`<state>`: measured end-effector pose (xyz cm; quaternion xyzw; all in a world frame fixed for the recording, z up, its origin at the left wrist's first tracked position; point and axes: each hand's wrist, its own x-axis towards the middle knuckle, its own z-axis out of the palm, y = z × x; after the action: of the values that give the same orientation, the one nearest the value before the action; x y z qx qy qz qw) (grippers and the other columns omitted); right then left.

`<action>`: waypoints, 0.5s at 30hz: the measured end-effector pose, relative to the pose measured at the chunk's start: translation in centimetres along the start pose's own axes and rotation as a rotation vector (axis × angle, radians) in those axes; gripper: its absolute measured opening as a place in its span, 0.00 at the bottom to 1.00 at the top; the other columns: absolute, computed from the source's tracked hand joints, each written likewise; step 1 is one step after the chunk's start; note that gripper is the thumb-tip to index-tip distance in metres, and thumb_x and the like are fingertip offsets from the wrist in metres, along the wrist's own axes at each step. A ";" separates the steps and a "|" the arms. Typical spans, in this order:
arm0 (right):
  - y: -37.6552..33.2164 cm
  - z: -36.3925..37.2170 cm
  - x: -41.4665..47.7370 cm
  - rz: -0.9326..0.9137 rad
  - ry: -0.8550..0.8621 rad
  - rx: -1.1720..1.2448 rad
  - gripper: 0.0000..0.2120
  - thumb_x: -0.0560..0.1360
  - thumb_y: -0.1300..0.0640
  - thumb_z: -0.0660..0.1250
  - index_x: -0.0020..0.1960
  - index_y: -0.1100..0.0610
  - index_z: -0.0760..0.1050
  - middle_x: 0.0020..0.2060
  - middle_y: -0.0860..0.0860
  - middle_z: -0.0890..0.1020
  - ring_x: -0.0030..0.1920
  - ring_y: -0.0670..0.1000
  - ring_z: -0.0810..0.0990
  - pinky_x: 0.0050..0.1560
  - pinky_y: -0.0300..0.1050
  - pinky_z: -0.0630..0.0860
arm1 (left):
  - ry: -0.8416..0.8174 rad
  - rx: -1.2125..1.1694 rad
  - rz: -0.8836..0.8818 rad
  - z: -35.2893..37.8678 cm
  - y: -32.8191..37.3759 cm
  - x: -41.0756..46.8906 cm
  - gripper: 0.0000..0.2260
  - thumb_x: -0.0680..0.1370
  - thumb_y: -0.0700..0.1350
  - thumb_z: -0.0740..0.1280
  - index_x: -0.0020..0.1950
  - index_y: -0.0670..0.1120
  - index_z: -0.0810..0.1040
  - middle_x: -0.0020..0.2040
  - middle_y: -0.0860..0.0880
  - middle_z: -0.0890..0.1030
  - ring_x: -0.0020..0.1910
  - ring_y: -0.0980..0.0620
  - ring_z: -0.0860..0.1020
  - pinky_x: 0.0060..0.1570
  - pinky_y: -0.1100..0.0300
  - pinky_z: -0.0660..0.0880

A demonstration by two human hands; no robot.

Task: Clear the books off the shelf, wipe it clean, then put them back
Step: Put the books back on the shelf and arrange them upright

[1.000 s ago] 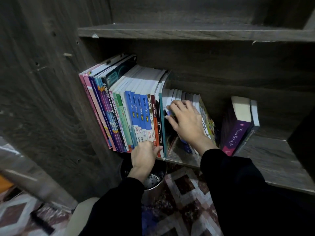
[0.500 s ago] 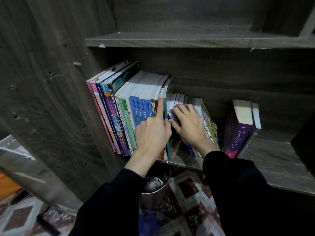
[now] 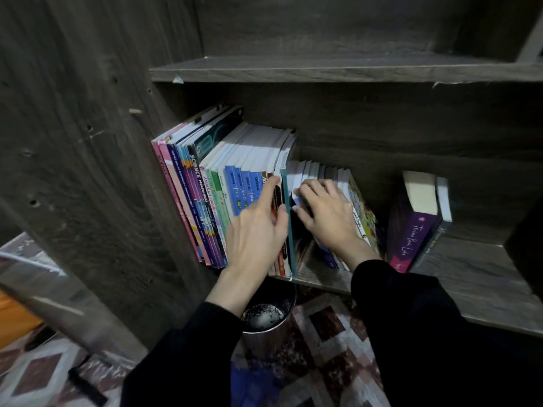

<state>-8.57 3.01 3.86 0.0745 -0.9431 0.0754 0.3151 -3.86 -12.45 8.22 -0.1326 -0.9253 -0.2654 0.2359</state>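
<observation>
While the tall books (image 3: pixel 229 186) are standing packed against the left wall of the shelf (image 3: pixel 470 274), the left hand (image 3: pixel 258 233) is lying flat on their spines. Its fingers are staying straight and grasping nothing, and the index finger is pointing up along a dark red spine. The thumb is resting just beside a teal book (image 3: pixel 291 248), which is standing at the right end of that tall row, at the near edge of the board.

Just right of the teal book, a narrow gap is showing, and past it a row of short books (image 3: pixel 323 170) is leaning to the right. The right hand (image 3: pixel 329 221) is gripping these: its fingers are curling over their top edges, and the thumb is pressing on the left face of the group. A book with a yellow cover (image 3: pixel 363 207) is closing that row on the right.

Well apart, farther right on the same shelf, a purple book (image 3: pixel 411 230) is leaning left with a thinner dark book touching its right side. The far part of the shelf is sitting in deep shadow.

Above, another board (image 3: pixel 323 69) is running across the unit. Below the near edge, a metal bin (image 3: pixel 269 324) is standing on a patterned rug (image 3: pixel 323 348), under the left wrist. Black sleeves (image 3: pixel 411 318) are covering both forearms.
</observation>
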 end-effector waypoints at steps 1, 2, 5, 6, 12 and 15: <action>0.0 0.0 0.0 -0.003 0.001 -0.004 0.11 0.74 0.50 0.67 0.54 0.54 0.73 0.52 0.50 0.77 0.54 0.55 0.72 0.52 0.55 0.74 | -0.013 0.011 0.010 0.1 -0.1 0.6 0.24 0.81 0.53 0.57 0.76 0.56 0.56 0.32 0.50 0.75 0.29 0.48 0.75 0.32 0.54 0.75; 0.0 0.0 0.0 -0.005 0.002 -0.008 0.11 0.74 0.50 0.67 0.54 0.54 0.73 0.52 0.50 0.76 0.54 0.55 0.72 0.52 0.54 0.74 | -0.033 0.025 0.019 0.1 -0.1 1.1 0.24 0.81 0.53 0.57 0.76 0.57 0.55 0.31 0.49 0.76 0.29 0.48 0.75 0.32 0.54 0.76; 0.0 0.0 0.0 -0.002 -0.012 -0.008 0.11 0.75 0.50 0.66 0.54 0.54 0.73 0.53 0.50 0.76 0.55 0.55 0.72 0.52 0.54 0.73 | -0.063 0.047 0.030 0.2 -0.1 1.8 0.24 0.81 0.52 0.56 0.76 0.56 0.55 0.31 0.48 0.77 0.30 0.46 0.77 0.34 0.52 0.77; 0.0 -0.1 0.1 -0.001 -0.023 -0.006 0.11 0.75 0.50 0.66 0.55 0.53 0.73 0.54 0.50 0.76 0.56 0.55 0.71 0.52 0.54 0.73 | -0.056 0.049 0.032 0.1 0.0 1.7 0.24 0.81 0.52 0.56 0.76 0.56 0.56 0.32 0.48 0.78 0.29 0.47 0.76 0.34 0.52 0.77; -0.1 -0.4 0.1 0.014 -0.068 -0.002 0.12 0.76 0.50 0.65 0.56 0.53 0.72 0.56 0.50 0.75 0.58 0.55 0.71 0.55 0.55 0.73 | 0.067 -0.055 0.109 -0.5 -0.2 -2.0 0.18 0.79 0.51 0.62 0.69 0.51 0.66 0.36 0.46 0.79 0.33 0.46 0.78 0.33 0.52 0.76; -0.2 -0.6 0.2 0.017 -0.104 -0.002 0.12 0.76 0.50 0.64 0.58 0.53 0.72 0.58 0.50 0.74 0.59 0.55 0.69 0.57 0.55 0.71 | 0.137 -0.136 0.135 0.2 -0.2 -2.5 0.17 0.78 0.52 0.65 0.62 0.51 0.62 0.51 0.44 0.78 0.40 0.45 0.80 0.37 0.52 0.77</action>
<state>-8.33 2.94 4.43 0.0702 -0.9589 0.0732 0.2650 -1.91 -12.84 6.73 -0.1919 -0.8758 -0.3196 0.3066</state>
